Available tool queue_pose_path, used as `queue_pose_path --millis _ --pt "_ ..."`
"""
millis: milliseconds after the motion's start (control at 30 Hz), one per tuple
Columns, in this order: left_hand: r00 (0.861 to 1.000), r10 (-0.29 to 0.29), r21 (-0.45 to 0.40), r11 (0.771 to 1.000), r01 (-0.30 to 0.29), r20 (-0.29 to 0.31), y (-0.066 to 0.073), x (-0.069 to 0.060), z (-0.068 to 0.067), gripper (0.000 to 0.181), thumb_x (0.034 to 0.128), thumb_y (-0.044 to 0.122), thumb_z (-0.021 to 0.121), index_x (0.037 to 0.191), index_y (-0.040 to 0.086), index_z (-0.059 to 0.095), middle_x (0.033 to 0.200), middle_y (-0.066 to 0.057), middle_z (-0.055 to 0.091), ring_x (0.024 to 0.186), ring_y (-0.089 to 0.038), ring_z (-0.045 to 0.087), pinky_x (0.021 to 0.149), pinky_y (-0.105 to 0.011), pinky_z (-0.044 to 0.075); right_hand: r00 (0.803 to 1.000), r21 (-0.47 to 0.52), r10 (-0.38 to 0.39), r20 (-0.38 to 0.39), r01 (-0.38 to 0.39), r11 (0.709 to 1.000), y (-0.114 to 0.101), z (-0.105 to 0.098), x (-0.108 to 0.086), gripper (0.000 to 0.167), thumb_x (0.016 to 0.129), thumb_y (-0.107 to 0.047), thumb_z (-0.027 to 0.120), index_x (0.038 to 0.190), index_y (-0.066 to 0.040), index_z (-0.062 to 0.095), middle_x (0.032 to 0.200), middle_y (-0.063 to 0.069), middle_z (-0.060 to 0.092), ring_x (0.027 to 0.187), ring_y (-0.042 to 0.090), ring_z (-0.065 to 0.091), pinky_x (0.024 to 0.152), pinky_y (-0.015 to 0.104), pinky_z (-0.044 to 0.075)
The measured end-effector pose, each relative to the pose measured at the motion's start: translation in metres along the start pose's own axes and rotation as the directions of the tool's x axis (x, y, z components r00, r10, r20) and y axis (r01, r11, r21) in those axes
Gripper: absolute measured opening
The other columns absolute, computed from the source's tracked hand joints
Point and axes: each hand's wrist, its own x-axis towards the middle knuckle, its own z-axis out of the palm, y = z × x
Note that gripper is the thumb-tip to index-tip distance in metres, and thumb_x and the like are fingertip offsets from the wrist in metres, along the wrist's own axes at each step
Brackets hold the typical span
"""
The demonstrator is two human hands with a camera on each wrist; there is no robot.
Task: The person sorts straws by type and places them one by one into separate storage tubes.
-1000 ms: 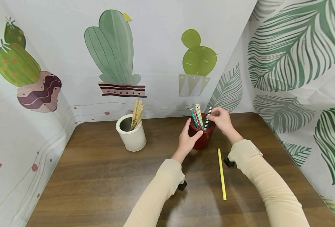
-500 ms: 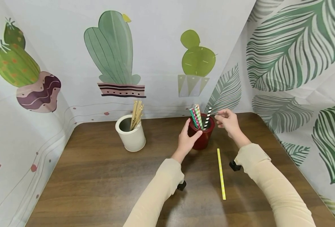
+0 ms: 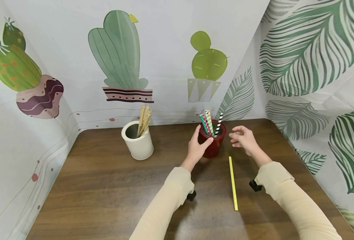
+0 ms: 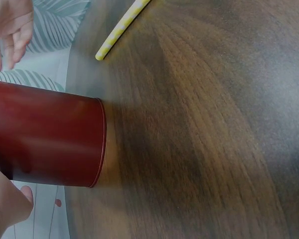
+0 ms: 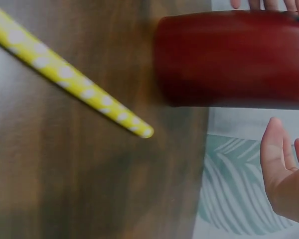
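A dark red cup stands on the table with several patterned straws leaning to its left. A black-and-white striped straw leans at its right. My left hand holds the cup from the left, thumb at the front near the rim, fingers along the side. To the right of the cup, apart from it, hovers my right hand, fingers loosely bent around nothing. A yellow straw with white dots lies on the table in front; its tip also shows in the right wrist view.
A cream cup with several tan straws stands to the left on the brown wooden table. Behind the table hangs a cloth printed with cacti and leaves.
My right hand has let go of the black-and-white striped straw, which stays in the red cup. That hand has moved right and toward me. My left hand has stayed on the cup.
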Motion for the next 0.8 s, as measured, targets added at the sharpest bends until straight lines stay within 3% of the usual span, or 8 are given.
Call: queue_pose_path --millis 467,633,800 --pt "1.0 -0.012 -0.017 1.0 0.012 0.005 0.0 -0.001 0.0 0.07 0.077 0.041 0.064 0.137 0.036 0.027 0.14 0.009 0.035 0.128 -0.011 0.033 0.104 -0.039 0.03 0.982 -0.098 0.153 0.114 -0.142 0.985 0.045 -0.003 -0.012 0.049 0.085 -0.014 0.056 0.122 0.008 0.033 0.087 -0.001 0.056 0.072 0.016 0.061 0.061 0.029 0.054" --pt "1.0 -0.011 -0.01 1.0 0.011 -0.001 0.0 0.0 0.0 0.07 0.0772 0.04 0.064 0.137 0.035 0.028 0.14 0.009 0.035 0.127 -0.011 0.034 0.103 -0.038 0.031 0.971 -0.134 0.199 0.131 -0.182 0.974 0.054 -0.005 -0.017 0.049 0.084 -0.012 0.056 0.122 0.009 0.033 0.09 0.005 0.059 0.071 0.018 0.06 0.06 0.029 0.053" --pt "1.0 -0.011 -0.016 1.0 0.011 0.007 0.001 -0.001 0.0 0.07 0.0777 0.04 0.064 0.137 0.035 0.027 0.14 0.01 0.035 0.127 -0.011 0.034 0.103 -0.038 0.031 0.964 -0.159 0.228 0.137 -0.206 0.966 0.068 -0.005 -0.019 0.047 0.083 -0.01 0.058 0.12 0.008 0.035 0.082 0.005 0.059 0.067 0.017 0.06 0.056 0.029 0.053"
